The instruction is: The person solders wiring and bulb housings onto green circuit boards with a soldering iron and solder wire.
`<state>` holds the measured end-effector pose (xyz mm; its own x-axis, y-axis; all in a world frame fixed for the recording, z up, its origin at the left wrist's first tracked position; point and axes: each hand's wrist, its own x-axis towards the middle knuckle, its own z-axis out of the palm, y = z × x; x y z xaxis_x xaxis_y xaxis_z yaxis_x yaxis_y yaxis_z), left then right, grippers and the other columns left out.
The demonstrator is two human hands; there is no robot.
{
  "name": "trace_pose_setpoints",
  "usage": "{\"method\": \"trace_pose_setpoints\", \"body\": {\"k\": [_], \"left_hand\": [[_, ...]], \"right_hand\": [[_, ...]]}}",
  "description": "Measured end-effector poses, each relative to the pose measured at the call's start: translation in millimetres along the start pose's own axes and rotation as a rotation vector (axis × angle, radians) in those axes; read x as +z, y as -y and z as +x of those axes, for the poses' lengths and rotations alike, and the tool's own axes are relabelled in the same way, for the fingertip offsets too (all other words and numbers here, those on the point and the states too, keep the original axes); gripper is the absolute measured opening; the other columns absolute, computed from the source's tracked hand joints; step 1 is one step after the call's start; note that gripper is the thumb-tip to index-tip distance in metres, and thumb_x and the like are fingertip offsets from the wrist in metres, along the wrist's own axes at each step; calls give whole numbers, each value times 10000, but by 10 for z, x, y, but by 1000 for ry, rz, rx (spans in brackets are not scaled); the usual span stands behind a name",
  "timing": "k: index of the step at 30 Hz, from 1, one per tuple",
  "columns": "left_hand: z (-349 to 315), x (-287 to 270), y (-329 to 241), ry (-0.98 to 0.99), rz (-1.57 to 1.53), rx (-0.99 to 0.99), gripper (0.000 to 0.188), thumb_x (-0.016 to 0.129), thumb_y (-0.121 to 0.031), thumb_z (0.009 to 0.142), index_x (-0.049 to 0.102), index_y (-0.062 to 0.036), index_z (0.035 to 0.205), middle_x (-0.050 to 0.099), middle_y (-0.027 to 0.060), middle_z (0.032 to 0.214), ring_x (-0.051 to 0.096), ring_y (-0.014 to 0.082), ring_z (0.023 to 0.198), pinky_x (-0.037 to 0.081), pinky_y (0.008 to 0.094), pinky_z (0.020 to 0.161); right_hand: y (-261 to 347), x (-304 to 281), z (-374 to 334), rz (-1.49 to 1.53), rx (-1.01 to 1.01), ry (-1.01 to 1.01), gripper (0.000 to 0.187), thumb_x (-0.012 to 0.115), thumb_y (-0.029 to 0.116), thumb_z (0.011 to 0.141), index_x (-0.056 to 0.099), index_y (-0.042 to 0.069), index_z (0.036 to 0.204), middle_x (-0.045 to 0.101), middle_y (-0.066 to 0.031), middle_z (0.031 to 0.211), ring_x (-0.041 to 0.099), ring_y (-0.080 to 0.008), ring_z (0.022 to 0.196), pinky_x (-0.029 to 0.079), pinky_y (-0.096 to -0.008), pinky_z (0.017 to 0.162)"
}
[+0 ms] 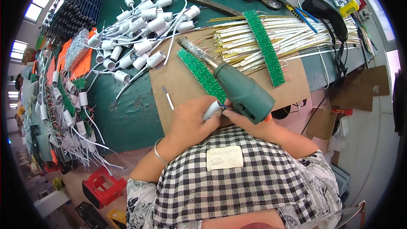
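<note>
White cylinder (211, 111): in the lower middle of the frame, held near the front edge of the brown sheet (292, 95)
Long axis: slanted, one end toward the lower left, the wired end toward the upper right
Thin wires (224, 106): leave the upper-right end of the cylinder and run a short way right
Left hand (188, 118): thumb and fingers clamped round the cylinder's body
Right hand (248, 128): thumb and finger together on the wires; the green tool hides part of it
Green tool (243, 89): right of centre, its metal nose pointing to the upper left; whether it touches the right hand, I cannot tell
Circuit strip (201, 74): just beyond the cylinder, running from upper left to lower right, passing behind the tool's nose
Second strip (265, 48): upper right, lying across a bundle of pale strips (305, 32)
Corded cylinders (149, 13): heaped at the upper left, pointing many ways
</note>
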<state>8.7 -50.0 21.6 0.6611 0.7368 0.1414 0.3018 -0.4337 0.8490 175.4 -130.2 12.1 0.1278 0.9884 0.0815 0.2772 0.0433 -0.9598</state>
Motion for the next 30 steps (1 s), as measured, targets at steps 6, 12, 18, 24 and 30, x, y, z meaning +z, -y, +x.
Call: {"method": "trace_pose_setpoints", "body": {"k": [6,12,18,24,30], "left_hand": [[4,-12,-8,58,15,-34,303,621,-153,748,582,-58,1034,626,157,812,608,331,693,482,411,616],[10,-16,-45,120,84,56,301,624,-173,764,559,-71,1039,608,143,946,603,325,783,485,402,662],[-37,38,1,84,67,-64,179,633,-95,736,603,-21,896,619,137,786,610,237,658,483,321,613],[-14,48,43,-72,-59,-77,128,626,-78,734,610,-18,845,616,94,744,582,160,629,464,284,588],[-50,76,60,-27,-153,-102,138,633,-108,730,606,-36,845,605,126,738,596,260,619,466,339,565]], "right_hand": [[83,36,20,184,146,-77,178,629,27,811,565,32,977,575,-6,858,537,-76,761,455,-233,671],[12,38,32,155,94,-92,218,660,19,785,563,16,981,630,-38,840,596,-82,769,481,-231,663],[40,57,21,271,187,-136,174,665,43,793,586,26,948,624,-8,839,595,-70,781,480,-228,672],[80,37,-4,417,308,-72,198,668,40,791,589,39,973,618,3,868,591,-66,833,484,-221,724],[28,77,-21,351,263,-88,210,670,50,790,592,43,985,631,-11,901,592,-70,836,487,-230,731]]}}
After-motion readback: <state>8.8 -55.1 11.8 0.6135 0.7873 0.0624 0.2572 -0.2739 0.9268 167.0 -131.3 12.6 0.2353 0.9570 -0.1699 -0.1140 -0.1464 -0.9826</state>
